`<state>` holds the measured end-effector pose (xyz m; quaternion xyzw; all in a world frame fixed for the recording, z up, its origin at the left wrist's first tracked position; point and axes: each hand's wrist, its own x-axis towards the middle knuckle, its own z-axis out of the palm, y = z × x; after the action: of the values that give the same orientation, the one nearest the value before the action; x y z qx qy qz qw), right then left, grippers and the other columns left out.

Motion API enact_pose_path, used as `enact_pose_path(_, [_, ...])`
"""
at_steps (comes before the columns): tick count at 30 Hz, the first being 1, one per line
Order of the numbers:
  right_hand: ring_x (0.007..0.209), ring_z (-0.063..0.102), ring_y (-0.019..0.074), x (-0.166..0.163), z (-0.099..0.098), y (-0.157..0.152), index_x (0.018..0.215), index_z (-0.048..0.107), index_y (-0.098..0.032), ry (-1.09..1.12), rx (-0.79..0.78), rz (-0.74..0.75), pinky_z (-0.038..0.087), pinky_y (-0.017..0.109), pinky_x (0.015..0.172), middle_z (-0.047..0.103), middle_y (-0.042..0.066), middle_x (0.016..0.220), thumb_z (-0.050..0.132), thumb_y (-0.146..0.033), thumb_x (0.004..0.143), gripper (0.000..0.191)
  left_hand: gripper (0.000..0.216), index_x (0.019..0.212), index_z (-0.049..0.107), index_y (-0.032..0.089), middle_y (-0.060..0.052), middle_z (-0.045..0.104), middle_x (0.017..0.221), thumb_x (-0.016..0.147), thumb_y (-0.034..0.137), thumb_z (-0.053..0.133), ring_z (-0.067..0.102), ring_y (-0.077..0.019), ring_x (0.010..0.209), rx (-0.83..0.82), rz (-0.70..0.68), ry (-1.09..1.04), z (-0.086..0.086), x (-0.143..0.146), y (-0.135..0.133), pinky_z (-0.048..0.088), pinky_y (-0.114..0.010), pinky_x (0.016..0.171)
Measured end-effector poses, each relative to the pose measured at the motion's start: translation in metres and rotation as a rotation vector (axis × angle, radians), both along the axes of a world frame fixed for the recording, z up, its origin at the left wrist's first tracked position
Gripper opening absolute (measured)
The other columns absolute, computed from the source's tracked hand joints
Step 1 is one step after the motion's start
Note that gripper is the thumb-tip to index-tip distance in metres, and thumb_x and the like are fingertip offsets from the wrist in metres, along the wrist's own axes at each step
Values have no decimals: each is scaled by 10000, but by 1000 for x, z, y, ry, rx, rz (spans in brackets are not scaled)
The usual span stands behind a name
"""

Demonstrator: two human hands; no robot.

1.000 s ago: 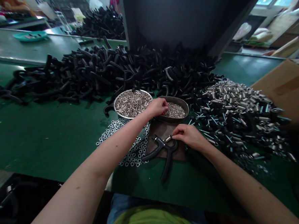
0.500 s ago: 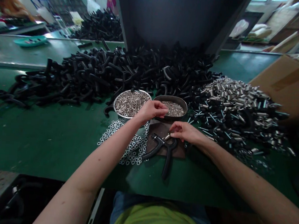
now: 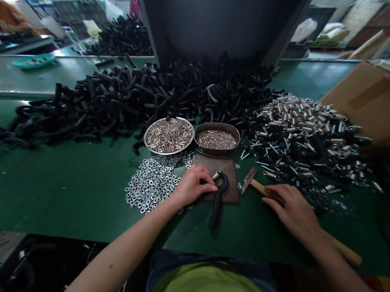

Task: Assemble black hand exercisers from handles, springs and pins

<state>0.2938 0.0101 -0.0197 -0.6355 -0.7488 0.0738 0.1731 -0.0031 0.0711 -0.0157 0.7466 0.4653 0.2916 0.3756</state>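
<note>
My left hand (image 3: 195, 185) is closed in a pinch at the coil end of a black hand gripper (image 3: 215, 209). A small metal spring (image 3: 216, 175) shows at the top of it, just past my fingertips. Part of the hand gripper lies hidden behind my fingers. Beneath it is a flat brown plate (image 3: 231, 194) on the green table. To the right, my right hand (image 3: 292, 207) has its fingers closed around the wooden handle of a hammer (image 3: 257, 186). The hammer's head points toward the plate.
A round dish (image 3: 169, 136) of metal pins and an oval tin (image 3: 217, 139) of small metal parts stand behind the plate. Loose nuts (image 3: 151, 183) lie left. Black handles (image 3: 118, 97) heap at the back; springs (image 3: 299, 115) and bolts lie right, near a cardboard box (image 3: 366, 99).
My left hand has come down from the oval tin onto the hand gripper. My right hand has left the spring, moved right and taken hold of a hammer that now shows.
</note>
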Motion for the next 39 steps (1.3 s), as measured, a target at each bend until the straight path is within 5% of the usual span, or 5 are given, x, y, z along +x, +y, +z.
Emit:
enact_pose_path(9, [844, 591, 270, 8, -19, -11, 976, 600, -134, -175, 43, -112, 474, 404, 722, 633, 125, 931, 394, -417, 886, 361, 126, 673, 634, 184, -6, 609, 780, 713, 273, 714, 542, -179, 830, -28, -60, 36, 4, 4, 2, 391, -295, 777])
enact_pose_path(19, [558, 586, 130, -50, 83, 1, 1212, 537, -236, 522, -6, -23, 478, 252, 508, 667, 22, 800, 403, -401, 915, 366, 165, 614, 604, 159, 23, 549, 734, 633, 238, 748, 525, -122, 687, -321, -31, -6, 8, 9, 11, 394, -246, 641])
enact_pose_path(26, [1014, 628, 227, -64, 57, 18, 1150, 597, -194, 269, -127, 143, 502, 370, 867, 665, 80, 1128, 370, -304, 912, 347, 129, 638, 633, 171, 8, 556, 788, 657, 259, 726, 538, -134, 749, -247, 12, 24, 5, 8, 8, 410, -253, 683])
enact_pose_path(32, [891, 669, 207, -65, 69, 7, 1272, 499, -225, 309, 49, 82, 531, 342, 791, 670, 70, 1108, 345, -314, 930, 385, 168, 635, 592, 162, 19, 570, 749, 643, 277, 715, 528, -115, 667, -272, -7, 71, 7, 10, 11, 397, -230, 602])
enact_pose_path(39, [992, 643, 213, -62, 40, 17, 1223, 547, -225, 159, -181, 119, 511, 358, 849, 655, 54, 1160, 334, -300, 934, 366, 179, 653, 567, 165, 35, 558, 655, 648, 259, 719, 506, -117, 597, -330, -62, 96, 3, 12, 17, 381, -237, 567])
